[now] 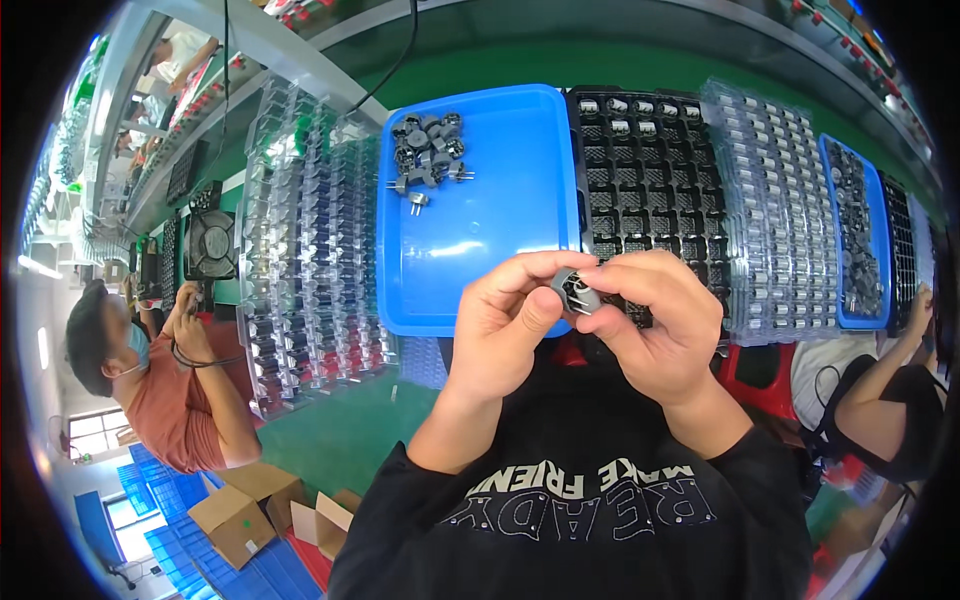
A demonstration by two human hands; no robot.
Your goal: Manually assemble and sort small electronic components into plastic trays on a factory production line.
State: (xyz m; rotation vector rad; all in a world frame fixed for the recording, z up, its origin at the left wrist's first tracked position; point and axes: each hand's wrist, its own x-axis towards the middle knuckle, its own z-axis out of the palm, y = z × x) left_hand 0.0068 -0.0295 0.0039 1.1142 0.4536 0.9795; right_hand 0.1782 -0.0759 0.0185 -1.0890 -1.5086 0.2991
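**Small grey part pinched between both hands**

The left hand (505, 320) and right hand (655, 325) pinch one small grey round part (575, 292) with thin metal legs, held near the blue tray's (480, 240) near edge. More such parts (428, 150) lie heaped at the tray's far left.

Grey small part (577, 292) between both hands; just beyond them a bright blue tray (500, 210) and black gridded tray (650, 180).

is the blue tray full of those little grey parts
No, the blue tray holds only a small heap of grey parts in its far left corner, the rest of its floor being bare.
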